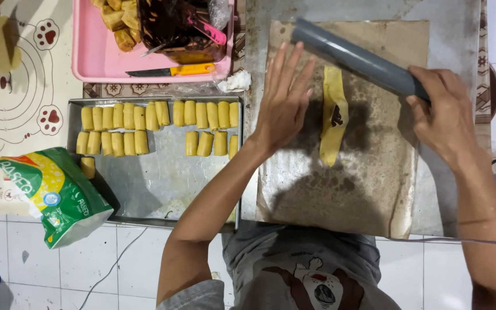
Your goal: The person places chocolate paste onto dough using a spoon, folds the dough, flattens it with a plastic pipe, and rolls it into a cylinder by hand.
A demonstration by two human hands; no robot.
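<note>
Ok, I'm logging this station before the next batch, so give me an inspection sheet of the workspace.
Surface: brown paper, stained, on a metal sheet.
Job's things: flattened yellow dough strip with dark filling; grey tube.
Clutter: metal tray of dough rolls; pink tray with knife; green bag.
Hands: left hand flat, open beside the strip; right hand gripping the tube.
Cables: thin wire across the floor tiles.
Surroundings: paw-print mat.

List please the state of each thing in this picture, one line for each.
Left hand: open, flat, above the brown paper.
Right hand: closed around the grey pipe.
Dough strip: flattened, dark filling on it, not rolled.
Metal tray: partly filled with rolled pastries.
Green bag: lying on its side.
Yellow-handled knife: lying in the pink tray.
</note>
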